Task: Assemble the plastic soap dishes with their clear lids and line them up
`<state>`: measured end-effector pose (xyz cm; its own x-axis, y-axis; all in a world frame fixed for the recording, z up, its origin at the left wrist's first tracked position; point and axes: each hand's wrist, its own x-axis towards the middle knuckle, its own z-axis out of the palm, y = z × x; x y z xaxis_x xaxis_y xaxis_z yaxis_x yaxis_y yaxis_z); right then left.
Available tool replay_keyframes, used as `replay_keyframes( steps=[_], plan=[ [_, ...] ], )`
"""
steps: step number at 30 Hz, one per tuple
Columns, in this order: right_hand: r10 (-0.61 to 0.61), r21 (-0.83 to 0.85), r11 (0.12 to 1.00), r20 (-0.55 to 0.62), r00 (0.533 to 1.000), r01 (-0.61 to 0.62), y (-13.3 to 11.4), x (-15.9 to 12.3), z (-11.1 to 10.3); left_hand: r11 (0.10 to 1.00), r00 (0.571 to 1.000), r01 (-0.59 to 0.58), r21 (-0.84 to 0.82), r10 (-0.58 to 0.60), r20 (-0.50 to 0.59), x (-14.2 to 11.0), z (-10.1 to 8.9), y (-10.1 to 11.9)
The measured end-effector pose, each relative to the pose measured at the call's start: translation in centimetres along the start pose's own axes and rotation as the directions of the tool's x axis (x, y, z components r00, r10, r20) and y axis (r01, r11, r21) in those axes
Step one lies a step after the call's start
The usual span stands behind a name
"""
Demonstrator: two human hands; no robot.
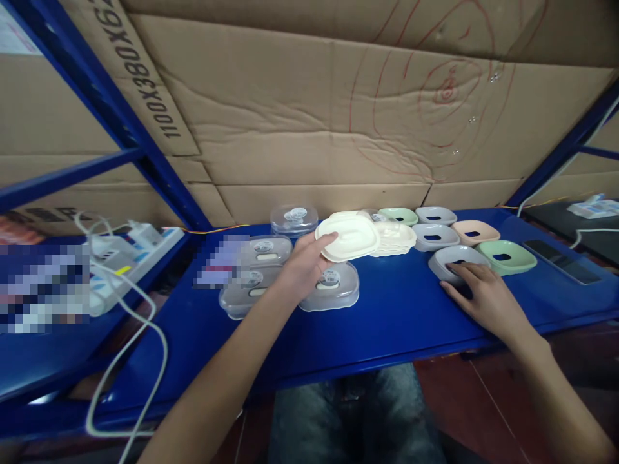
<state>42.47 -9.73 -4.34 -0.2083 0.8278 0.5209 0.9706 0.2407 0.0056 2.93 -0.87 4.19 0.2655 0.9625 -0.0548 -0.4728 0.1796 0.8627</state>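
My left hand (309, 261) is closed on a cream plastic insert (353, 237), a flat rounded plate held above the table with the thumb on top. Just right of it lies a stack of similar cream inserts (394, 238). My right hand (483, 296) is closed over the near rim of a grey oval dish (438, 263), fingers inside and thumb outside. Around that dish stand more slotted dishes: a green one (515, 261), a peach one (486, 230) and several others. Beneath and beside my left hand are clear lids (348, 293) with round stickers.
A blue table (387, 322) carries everything, backed by a cardboard wall (271, 96). A dark phone-like slab (563, 261) lies at the right. On the left are a power strip (135, 258) and loose white cables (162, 335). Blue posts (145, 167) flank the table.
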Motion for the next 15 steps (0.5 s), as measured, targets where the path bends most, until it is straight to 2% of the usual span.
replay_keyframes(
  steps=[3, 7, 12, 15],
  plan=[
    [0.019, -0.006, 1.0, -0.019, 1.0, -0.019, -0.2, -0.6, 0.2, 1.0, 1.0, 0.001, -0.004, -0.001, -0.007, 0.1, -0.1, -0.1],
    [-0.007, 0.086, 0.996, -0.118, 0.993, 0.017, -2.3, 0.6, -0.6, 1.0, 1.0, -0.003, -0.005, 0.003, -0.01, 0.2, -0.2, -0.1],
    [-0.069, 0.178, 0.974, -0.362, 0.93, 0.141, -8.2, 5.3, -2.2, 1.0, 1.0, -0.016, -0.016, 0.016, 0.009, 0.2, -0.2, -0.2],
    [-0.139, 0.216, 0.947, -0.397, 0.907, 0.239, -12.5, 9.2, -2.7, 0.999, 0.998, -0.029, -0.032, 0.031, 0.061, 0.2, -0.1, -0.2]
  ],
)
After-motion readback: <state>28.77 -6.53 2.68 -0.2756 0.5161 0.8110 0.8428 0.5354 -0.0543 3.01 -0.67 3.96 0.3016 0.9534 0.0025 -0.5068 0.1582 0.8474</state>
